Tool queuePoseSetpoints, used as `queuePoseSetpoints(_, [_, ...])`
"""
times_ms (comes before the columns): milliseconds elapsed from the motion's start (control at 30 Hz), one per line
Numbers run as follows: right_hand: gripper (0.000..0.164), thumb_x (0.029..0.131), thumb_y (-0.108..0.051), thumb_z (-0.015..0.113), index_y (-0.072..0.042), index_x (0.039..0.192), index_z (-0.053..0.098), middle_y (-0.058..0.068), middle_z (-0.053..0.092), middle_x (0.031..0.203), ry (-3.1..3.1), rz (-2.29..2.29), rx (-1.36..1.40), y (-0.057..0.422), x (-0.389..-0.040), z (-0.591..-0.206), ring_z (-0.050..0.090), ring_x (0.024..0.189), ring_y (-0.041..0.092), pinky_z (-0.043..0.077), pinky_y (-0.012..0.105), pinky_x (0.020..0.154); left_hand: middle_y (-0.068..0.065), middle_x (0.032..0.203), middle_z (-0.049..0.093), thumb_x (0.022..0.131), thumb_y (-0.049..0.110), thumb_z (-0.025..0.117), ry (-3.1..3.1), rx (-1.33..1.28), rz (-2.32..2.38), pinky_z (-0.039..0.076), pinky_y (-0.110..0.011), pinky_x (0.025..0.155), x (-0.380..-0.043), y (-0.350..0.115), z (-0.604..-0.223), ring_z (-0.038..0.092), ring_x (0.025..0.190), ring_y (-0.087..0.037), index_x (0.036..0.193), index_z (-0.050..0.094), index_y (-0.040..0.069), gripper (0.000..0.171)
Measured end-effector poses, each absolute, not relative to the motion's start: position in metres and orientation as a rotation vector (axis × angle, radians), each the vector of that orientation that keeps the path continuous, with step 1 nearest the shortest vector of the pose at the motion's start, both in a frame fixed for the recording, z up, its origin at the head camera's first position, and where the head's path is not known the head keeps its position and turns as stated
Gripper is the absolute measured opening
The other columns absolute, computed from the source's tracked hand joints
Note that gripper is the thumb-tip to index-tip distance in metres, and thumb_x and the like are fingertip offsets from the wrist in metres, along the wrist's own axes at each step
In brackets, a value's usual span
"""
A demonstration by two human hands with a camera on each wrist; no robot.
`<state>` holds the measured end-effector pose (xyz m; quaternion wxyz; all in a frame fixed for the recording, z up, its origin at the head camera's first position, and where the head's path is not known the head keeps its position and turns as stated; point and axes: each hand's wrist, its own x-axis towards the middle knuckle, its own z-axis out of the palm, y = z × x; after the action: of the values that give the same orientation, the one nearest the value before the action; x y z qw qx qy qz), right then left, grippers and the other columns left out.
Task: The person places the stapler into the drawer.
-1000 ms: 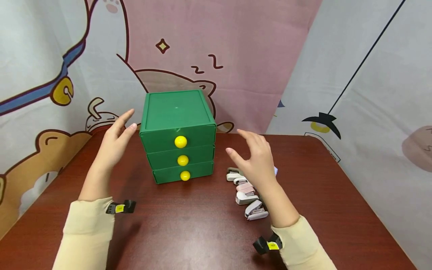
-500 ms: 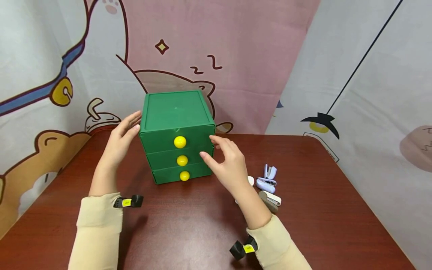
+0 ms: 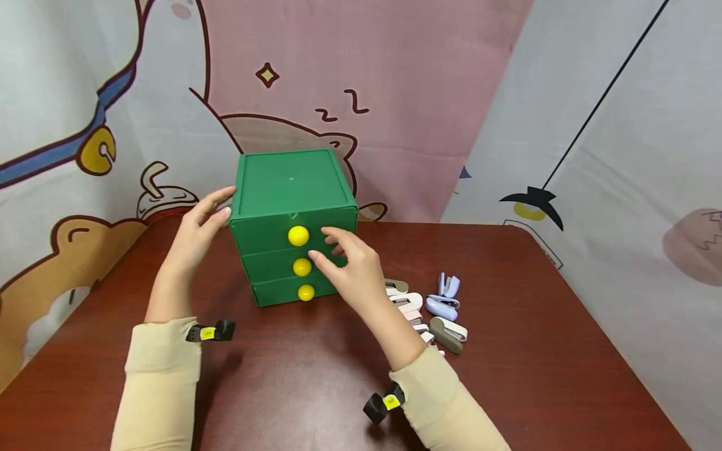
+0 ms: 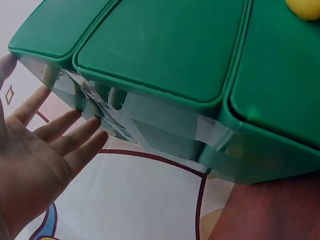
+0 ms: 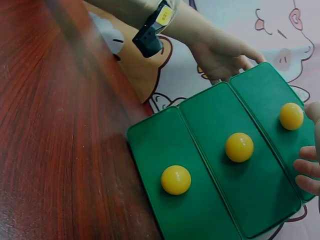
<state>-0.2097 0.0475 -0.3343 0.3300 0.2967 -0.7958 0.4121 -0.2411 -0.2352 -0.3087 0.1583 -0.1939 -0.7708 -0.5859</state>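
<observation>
A green three-drawer cabinet (image 3: 290,185) stands on the table, its drawers closed, each with a round yellow knob. My left hand (image 3: 192,235) is at the cabinet's left side, fingers extended; in the left wrist view its fingertips (image 4: 95,122) reach the clear side panel. In front of the drawer fronts is my right hand (image 3: 358,269), thumb and fingers spread apart with nothing between them. Its fingertips point toward the top knob (image 3: 298,235), a short way to the right of it. The right wrist view shows its fingers (image 5: 309,170) at the right edge, beside the top drawer's knob (image 5: 291,116).
Several small staplers lie right of the cabinet, among them a lilac stapler (image 3: 443,307) and a grey-and-white stapler (image 3: 448,334). My right forearm partly covers the others. A cartoon-printed curtain (image 3: 417,113) hangs behind the brown table (image 3: 541,351).
My right hand has moved left from over the staplers to the drawer fronts, uncovering the lilac stapler. My left hand has come right, up to the cabinet's side.
</observation>
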Motion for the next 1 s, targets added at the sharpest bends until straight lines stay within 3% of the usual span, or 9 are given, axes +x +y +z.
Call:
queuePoseSetpoints(233, [0.038,0.084,-0.023,0.077,-0.007,0.116,0.065,0.004,0.066,0.095,-2.094,1.085,0.826,0.035,-0.216,-0.332,0.062,0.076,0.014,0.051,0.023,0.069,-0.009,0.137,0.048,0.101,0.016,0.049,-2.046,-0.639,-1.873,0.045,-0.020,0.086,-0.242,-0.237,-0.313,0.054,0.113,-0.011,0.142,0.046,0.003,0.043])
queuePoseSetpoints(1000, [0.031,0.083,-0.014,0.077,-0.004,0.110,0.066,0.004,0.065,0.089,-2.064,1.149,0.847,0.018,-0.223,-0.330,0.060,0.071,0.012,0.048,0.015,0.068,-0.012,0.137,0.044,0.101,0.014,0.050,-1.920,-0.653,-2.035,0.047,-0.023,0.086,-0.244,-0.230,-0.316,0.057,0.107,-0.017,0.142,0.044,0.001,0.044])
